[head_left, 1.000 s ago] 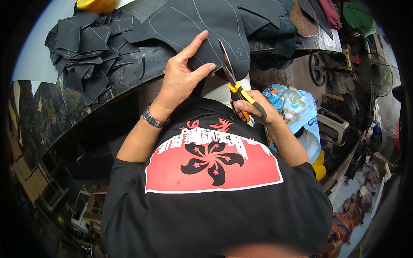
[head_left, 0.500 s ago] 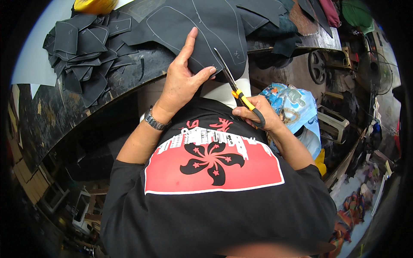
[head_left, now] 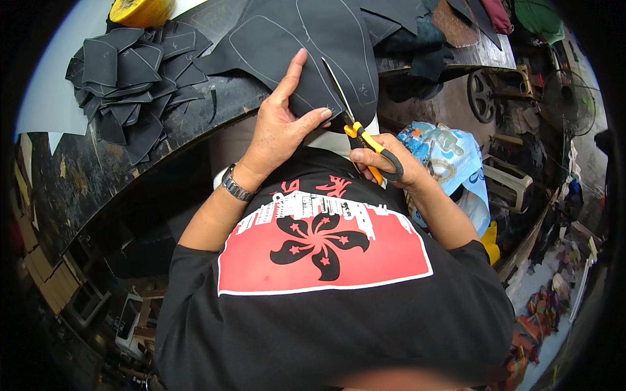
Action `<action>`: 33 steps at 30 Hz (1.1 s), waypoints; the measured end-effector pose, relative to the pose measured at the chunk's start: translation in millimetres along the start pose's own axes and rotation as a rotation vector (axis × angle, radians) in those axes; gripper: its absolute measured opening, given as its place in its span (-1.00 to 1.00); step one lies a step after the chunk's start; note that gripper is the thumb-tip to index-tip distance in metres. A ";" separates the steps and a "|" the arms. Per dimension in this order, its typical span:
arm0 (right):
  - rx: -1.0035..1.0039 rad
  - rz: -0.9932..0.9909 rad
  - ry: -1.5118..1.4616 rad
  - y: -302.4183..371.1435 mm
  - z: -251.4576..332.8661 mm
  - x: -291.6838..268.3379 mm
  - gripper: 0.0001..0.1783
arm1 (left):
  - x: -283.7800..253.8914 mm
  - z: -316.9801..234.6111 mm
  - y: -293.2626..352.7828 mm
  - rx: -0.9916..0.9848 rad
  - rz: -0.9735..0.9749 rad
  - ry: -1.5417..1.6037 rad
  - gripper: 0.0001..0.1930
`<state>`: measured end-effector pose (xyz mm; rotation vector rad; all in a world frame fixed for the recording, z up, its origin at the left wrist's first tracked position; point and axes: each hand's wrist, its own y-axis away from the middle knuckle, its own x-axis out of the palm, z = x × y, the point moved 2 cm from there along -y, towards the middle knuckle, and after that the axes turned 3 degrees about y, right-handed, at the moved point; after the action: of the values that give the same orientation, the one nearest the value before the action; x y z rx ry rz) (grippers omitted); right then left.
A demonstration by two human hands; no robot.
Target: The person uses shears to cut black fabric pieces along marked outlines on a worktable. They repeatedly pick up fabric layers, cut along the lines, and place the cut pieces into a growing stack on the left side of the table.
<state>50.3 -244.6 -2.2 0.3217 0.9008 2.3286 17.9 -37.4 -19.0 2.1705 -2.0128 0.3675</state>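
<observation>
A black sheet that looks like leather (head_left: pixel 261 49), marked with pale chalk outlines, hangs over the table's near edge. My left hand (head_left: pixel 277 130) holds its near edge: the index finger lies stretched on top, the thumb presses near the corner, and the other fingers are hidden. In my right hand (head_left: pixel 394 159) is a pair of scissors (head_left: pixel 357 129) with yellow-and-black handles. Its handles are spread. One blade lies over the sheet, pointing away from me beside a chalk line; the other blade is mostly hidden.
A pile of cut black pieces (head_left: pixel 124 78) lies on the dark worktable (head_left: pixel 98 169) at the left, with a yellow object (head_left: pixel 140 12) behind it. More dark scraps (head_left: pixel 417 32) lie at the far right. A blue patterned cloth or bag (head_left: pixel 450 156) is beside my right arm.
The scissors' handles have spread apart, and the visible blade has shifted slightly away from me along the sheet. My left hand keeps nearly the same hold.
</observation>
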 end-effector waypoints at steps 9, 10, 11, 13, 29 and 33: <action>0.050 -0.105 -0.035 13.0 -7.1 6.3 -0.66 | -13.7 -2.5 -16.3 0.010 -0.126 0.085 -0.28; 0.059 -0.095 -0.023 12.5 -6.9 5.0 -0.65 | -17.4 -4.7 -19.1 0.013 -0.147 0.072 -0.28; 0.082 -0.088 -0.014 11.6 -6.7 3.4 -0.64 | -20.0 -6.3 -21.7 0.016 -0.168 0.059 -0.28; 0.047 -0.045 -0.016 9.0 -3.6 -1.5 -0.62 | -19.6 -10.0 -24.5 0.108 -0.130 -0.118 -0.28; -0.007 -0.153 -0.079 6.2 -12.8 10.8 -0.58 | -9.8 7.0 -15.5 0.140 -0.122 -0.253 -0.23; -0.007 -0.170 -0.048 8.5 -14.7 9.3 -0.56 | -10.0 6.1 -14.0 0.131 -0.108 -0.264 -0.23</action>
<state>32.9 -251.5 -7.3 0.2856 0.8621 2.1593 31.6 -28.3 -27.0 2.5125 -2.0392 0.2129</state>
